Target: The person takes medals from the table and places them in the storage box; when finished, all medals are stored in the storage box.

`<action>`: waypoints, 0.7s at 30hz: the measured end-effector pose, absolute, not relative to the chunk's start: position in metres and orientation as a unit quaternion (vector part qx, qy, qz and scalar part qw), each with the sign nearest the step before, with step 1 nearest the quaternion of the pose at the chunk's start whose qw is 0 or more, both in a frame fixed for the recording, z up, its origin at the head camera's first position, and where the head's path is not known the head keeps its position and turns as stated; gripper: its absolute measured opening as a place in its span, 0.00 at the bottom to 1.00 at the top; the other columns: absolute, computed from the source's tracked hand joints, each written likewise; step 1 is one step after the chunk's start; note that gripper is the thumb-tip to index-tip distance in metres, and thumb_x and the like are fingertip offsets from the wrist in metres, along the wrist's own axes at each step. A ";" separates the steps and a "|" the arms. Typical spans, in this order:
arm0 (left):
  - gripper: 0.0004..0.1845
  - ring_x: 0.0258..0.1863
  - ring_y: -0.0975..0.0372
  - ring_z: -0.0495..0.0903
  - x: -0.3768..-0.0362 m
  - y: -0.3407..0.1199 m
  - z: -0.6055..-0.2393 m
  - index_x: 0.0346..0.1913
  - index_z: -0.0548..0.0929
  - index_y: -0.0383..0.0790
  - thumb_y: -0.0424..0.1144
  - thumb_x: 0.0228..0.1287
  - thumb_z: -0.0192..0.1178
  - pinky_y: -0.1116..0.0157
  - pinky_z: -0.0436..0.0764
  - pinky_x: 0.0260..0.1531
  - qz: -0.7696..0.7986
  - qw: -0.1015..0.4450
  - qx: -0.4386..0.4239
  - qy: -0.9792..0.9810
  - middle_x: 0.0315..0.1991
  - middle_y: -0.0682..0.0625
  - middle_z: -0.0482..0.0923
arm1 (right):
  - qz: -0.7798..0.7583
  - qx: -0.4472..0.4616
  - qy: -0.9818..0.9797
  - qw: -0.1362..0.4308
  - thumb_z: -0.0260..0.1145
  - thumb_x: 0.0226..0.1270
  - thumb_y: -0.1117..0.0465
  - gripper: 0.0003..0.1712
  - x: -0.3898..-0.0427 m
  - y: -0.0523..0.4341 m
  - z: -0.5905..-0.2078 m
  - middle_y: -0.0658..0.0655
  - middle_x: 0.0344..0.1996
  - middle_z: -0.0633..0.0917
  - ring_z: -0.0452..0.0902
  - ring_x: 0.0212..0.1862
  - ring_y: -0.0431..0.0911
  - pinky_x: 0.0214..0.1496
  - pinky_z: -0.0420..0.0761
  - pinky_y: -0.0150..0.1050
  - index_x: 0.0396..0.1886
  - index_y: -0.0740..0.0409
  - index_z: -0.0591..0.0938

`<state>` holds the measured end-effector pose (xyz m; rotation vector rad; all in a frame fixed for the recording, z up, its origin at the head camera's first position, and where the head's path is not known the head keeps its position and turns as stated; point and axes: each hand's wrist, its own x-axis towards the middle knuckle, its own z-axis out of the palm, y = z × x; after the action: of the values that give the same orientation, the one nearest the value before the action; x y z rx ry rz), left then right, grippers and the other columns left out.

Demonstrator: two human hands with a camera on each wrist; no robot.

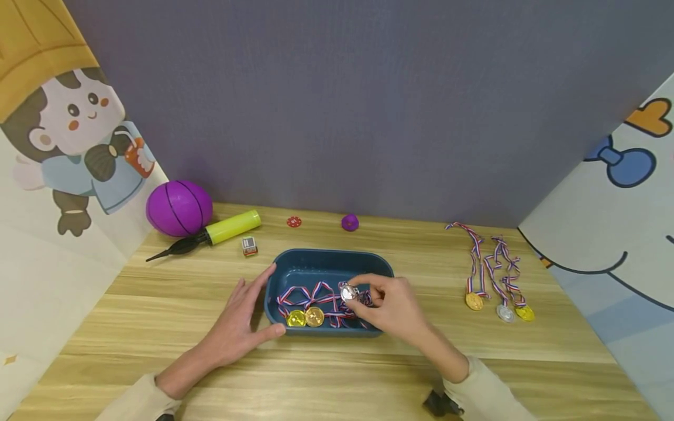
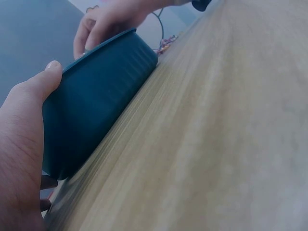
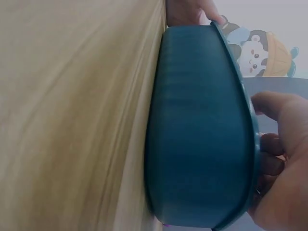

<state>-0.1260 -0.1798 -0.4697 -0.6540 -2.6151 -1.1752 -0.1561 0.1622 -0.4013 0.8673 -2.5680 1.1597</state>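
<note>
A dark blue-green plastic tub (image 1: 332, 257) sits on the wooden table. Inside lie a yellow-gold medal (image 1: 296, 318) and a deeper gold medal (image 1: 314, 317), with red, white and blue striped ribbons (image 1: 296, 296) tangled around them. My right hand (image 1: 392, 301) pinches a silver medal (image 1: 348, 292) between thumb and index finger over the tub's right part, its ribbon bunched by the fingers. My left hand (image 1: 239, 318) spreads along the tub's left end, fingers fairly straight; in the left wrist view its thumb (image 2: 54, 72) rests at the rim.
On the right lie a gold medal (image 1: 474, 301), a silver medal (image 1: 504, 313) and a yellow-gold medal (image 1: 525, 313) with ribbons stretched out. Behind the tub are a purple ball (image 1: 179, 208), a yellow hand pump (image 1: 231, 228), a small box (image 1: 250, 246), a red disc (image 1: 293, 221) and a small purple object (image 1: 350, 222).
</note>
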 end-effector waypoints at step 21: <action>0.60 0.81 0.34 0.67 -0.126 -0.180 -0.469 0.92 0.49 0.56 0.70 0.69 0.71 0.26 0.45 0.82 -0.398 0.095 -0.219 -0.886 0.82 0.34 0.69 | 0.277 0.314 -0.908 0.033 0.86 0.66 0.53 0.18 -0.159 0.147 -0.402 0.34 0.12 0.61 0.51 0.17 0.28 0.21 0.54 0.28 0.53 0.51 0.96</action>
<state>-0.1255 -0.1797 -0.4690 -0.6500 -2.6250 -1.1800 -0.1585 0.1474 -0.4020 0.9647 -2.7924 0.8526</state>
